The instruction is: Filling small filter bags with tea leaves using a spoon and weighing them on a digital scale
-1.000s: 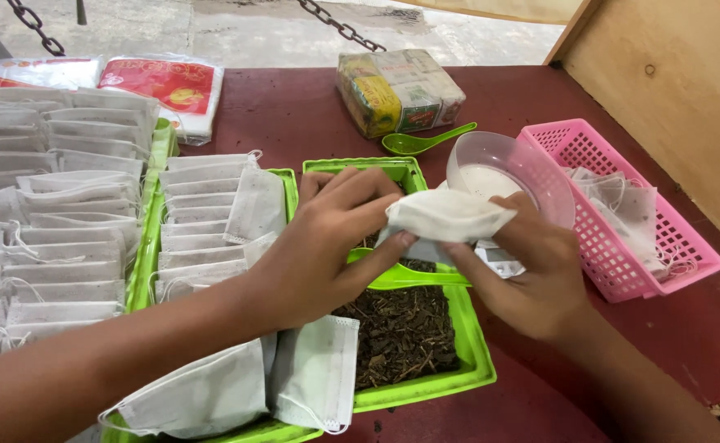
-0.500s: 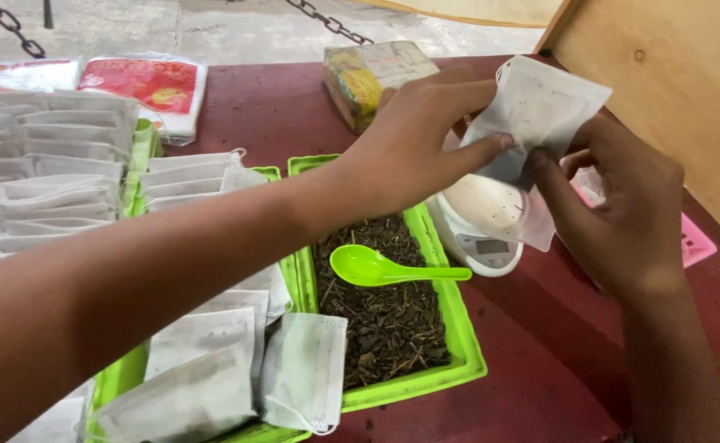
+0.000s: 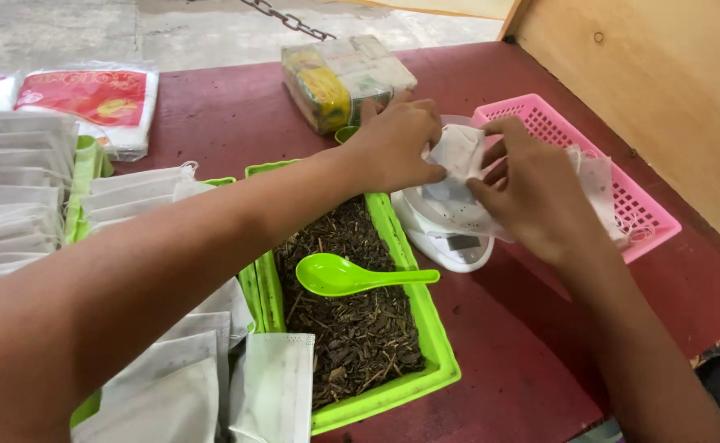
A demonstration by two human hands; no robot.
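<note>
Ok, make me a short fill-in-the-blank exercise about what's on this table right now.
1. Both hands, left hand and right hand, hold a small white ____.
2. The spoon lying on the dried leaves is ____.
3. The basket by the right hand is ____.

Missing words: bag; green; pink

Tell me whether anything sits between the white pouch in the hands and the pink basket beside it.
Nothing visible does. The left hand and right hand hold the white pouch above the small white scale, and the pink basket lies right next to it on the right, with its top open and a few pouches already inside.
</note>
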